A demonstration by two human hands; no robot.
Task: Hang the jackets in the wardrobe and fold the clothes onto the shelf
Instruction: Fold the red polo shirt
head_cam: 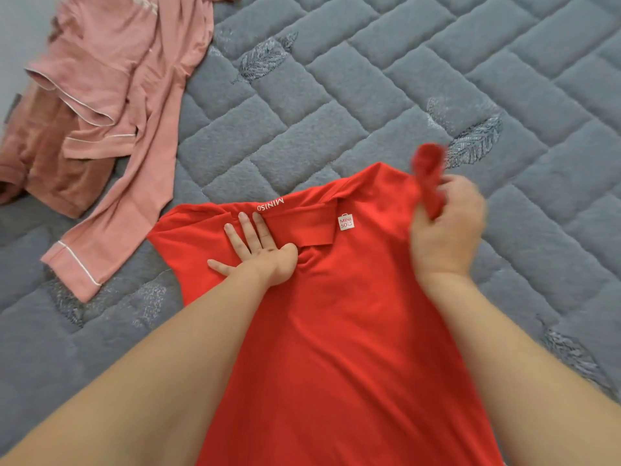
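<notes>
A red shirt (349,324) with a white brand label lies spread on the grey quilted bed (369,95), its collar pointing away from me. My left hand (258,250) presses flat on it just below the collar, fingers straight and spread. My right hand (447,227) grips the shirt's right sleeve, bunched and lifted off the bed at the shoulder. The sleeve end is blurred.
A pink long-sleeved pyjama top (124,105) lies crumpled at the upper left, one sleeve stretching toward the red shirt. A darker pink garment (50,163) sits beside it at the left edge. Bare quilt shows at the upper right.
</notes>
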